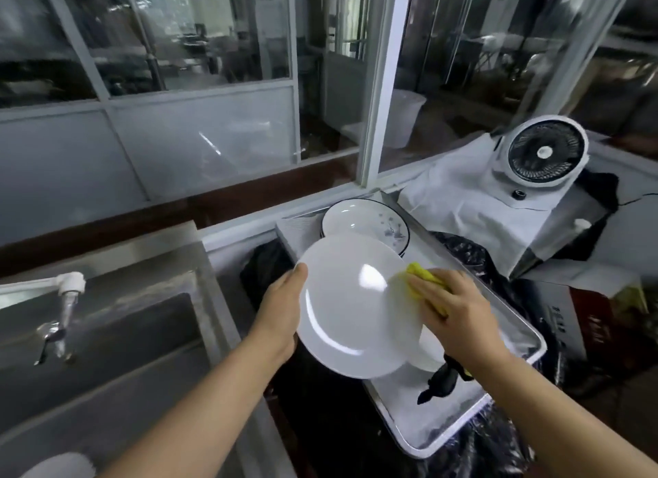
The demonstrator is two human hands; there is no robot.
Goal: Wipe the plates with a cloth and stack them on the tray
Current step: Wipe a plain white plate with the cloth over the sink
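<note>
The person's left hand holds a plain white plate by its left rim, thumb curled over the top. The plate is tilted up in the air above the near part of the tray. The right hand presses a yellow cloth flat on the plate's right edge, fingers mostly straight. The rest of the plate lies to the left of the cloth, so the wipe probably goes that way. A patterned plate sits at the tray's far end.

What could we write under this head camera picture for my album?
Left hand holds a white plate while right hand wipes it with a yellow cloth above the tray.
</note>
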